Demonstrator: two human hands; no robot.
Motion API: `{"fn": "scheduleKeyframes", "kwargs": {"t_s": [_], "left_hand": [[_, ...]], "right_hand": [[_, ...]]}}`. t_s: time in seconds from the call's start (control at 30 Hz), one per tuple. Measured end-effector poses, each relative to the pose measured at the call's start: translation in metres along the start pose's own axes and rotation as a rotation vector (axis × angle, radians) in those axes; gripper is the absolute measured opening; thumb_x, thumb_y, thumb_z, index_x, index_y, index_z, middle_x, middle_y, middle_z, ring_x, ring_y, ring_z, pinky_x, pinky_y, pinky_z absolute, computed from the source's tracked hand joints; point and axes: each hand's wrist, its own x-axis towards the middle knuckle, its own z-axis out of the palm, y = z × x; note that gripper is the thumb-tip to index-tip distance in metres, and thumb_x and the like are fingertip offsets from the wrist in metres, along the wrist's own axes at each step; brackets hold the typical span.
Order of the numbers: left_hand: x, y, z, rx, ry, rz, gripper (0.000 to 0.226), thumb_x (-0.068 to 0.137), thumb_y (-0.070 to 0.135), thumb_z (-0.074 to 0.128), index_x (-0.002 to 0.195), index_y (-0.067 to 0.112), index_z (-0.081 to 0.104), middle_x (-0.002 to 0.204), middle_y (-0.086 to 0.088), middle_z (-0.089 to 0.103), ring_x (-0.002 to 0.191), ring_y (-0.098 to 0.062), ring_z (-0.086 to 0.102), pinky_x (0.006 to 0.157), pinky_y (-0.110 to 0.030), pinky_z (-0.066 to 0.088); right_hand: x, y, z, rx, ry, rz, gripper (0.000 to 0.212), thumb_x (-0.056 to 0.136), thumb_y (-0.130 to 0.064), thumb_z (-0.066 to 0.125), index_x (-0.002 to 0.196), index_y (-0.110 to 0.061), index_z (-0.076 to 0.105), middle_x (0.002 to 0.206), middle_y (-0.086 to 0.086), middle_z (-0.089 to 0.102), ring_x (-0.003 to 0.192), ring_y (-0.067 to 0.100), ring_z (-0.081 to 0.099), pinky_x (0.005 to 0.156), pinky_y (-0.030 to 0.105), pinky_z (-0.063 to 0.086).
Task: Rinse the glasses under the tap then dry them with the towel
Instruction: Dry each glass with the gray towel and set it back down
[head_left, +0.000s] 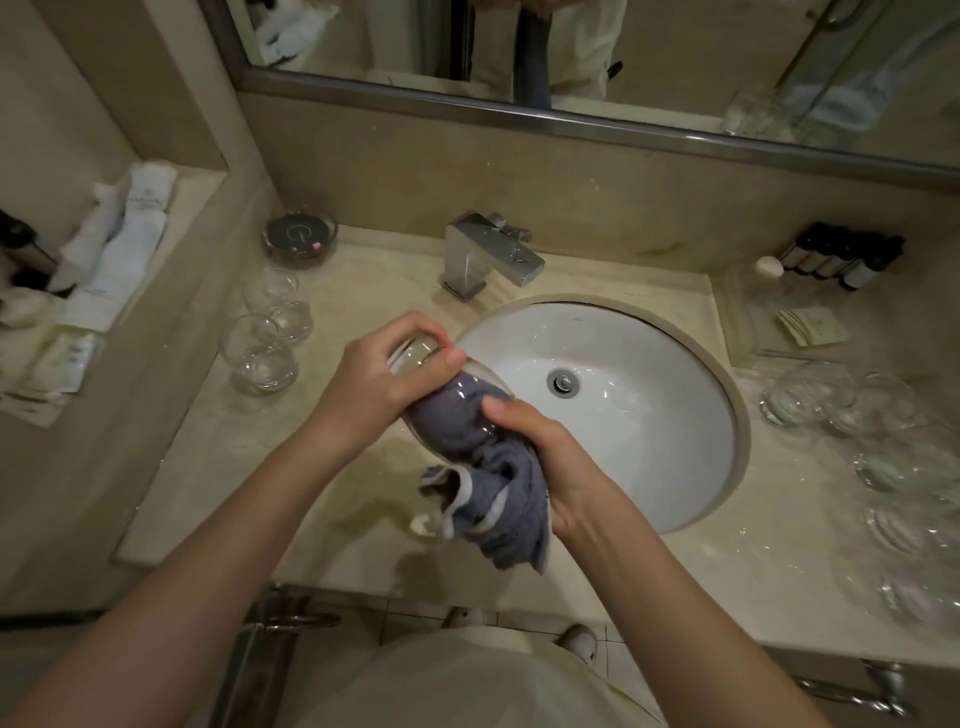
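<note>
While the left hand (376, 382) curled its grip round the base of a clear stemless glass (423, 358), the right hand (540, 452) pinched a grey-blue terry towel (488, 478) stuffed into its mouth. Glass and towel hung above the beige marble tabletop (322, 478), at the left rim of the round white sink (649, 467). Two clear rounded glasses (265, 338) stood upright on the left; more glasses (883, 441) crowded the right.

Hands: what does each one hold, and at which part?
Left hand grips the glass around its base end. Right hand grips the grey towel, bunched into the glass.
</note>
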Motion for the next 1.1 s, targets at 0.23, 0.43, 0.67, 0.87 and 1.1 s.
{"fn": "scheduleKeyframes", "kwargs": {"t_s": [0.23,0.43,0.67,0.87,1.1], "left_hand": [[0.015,-0.005,-0.041,-0.329,-0.488,-0.624,0.089,0.027,0.087,0.073,0.086,0.021,0.073,0.082,-0.010,0.070,0.057,-0.028,0.066,0.044,-0.031,0.053],[0.024,-0.009,-0.042,-0.096,-0.915,-0.875,0.112,0.009,0.070,0.088,0.097,0.005,0.068,0.081,-0.019,0.073,0.061,-0.030,0.071,0.049,-0.035,0.057],[0.017,-0.031,-0.074,-0.079,-0.937,-0.773,0.120,0.040,0.063,0.090,0.133,-0.001,0.050,0.102,-0.020,0.071,0.079,-0.028,0.068,0.062,-0.033,0.057],[-0.019,-0.075,-0.111,-0.381,-0.366,-0.759,0.107,0.023,0.053,0.095,0.117,0.012,0.064,0.108,-0.026,0.070,0.086,-0.033,0.072,0.070,-0.034,0.061],[-0.049,-0.117,-0.111,-0.339,0.263,-0.594,0.045,0.076,0.008,0.072,0.117,0.023,0.060,0.102,-0.007,0.074,0.086,-0.015,0.072,0.063,-0.033,0.059]], "right_hand": [[0.002,0.006,0.005,-0.020,0.035,0.065,0.055,0.044,-0.020,0.094,0.093,-0.003,0.075,0.090,0.017,0.072,0.078,0.025,0.072,0.071,0.032,0.059],[0.004,0.021,0.004,-0.204,0.032,0.138,0.064,0.051,-0.020,0.090,0.109,-0.004,0.068,0.106,0.018,0.069,0.094,0.027,0.068,0.086,0.035,0.056],[0.000,0.019,-0.006,-0.065,0.036,0.147,0.060,0.045,-0.026,0.096,0.097,-0.003,0.075,0.093,0.017,0.072,0.082,0.025,0.071,0.073,0.032,0.059],[0.001,0.014,-0.007,0.071,0.193,0.122,0.033,0.055,-0.018,0.090,0.080,0.000,0.077,0.081,0.018,0.072,0.070,0.027,0.071,0.066,0.031,0.060],[0.010,0.014,-0.011,0.103,0.288,0.092,0.035,0.080,-0.024,0.052,0.068,-0.004,0.078,0.073,0.015,0.072,0.063,0.023,0.070,0.064,0.030,0.058]]}}
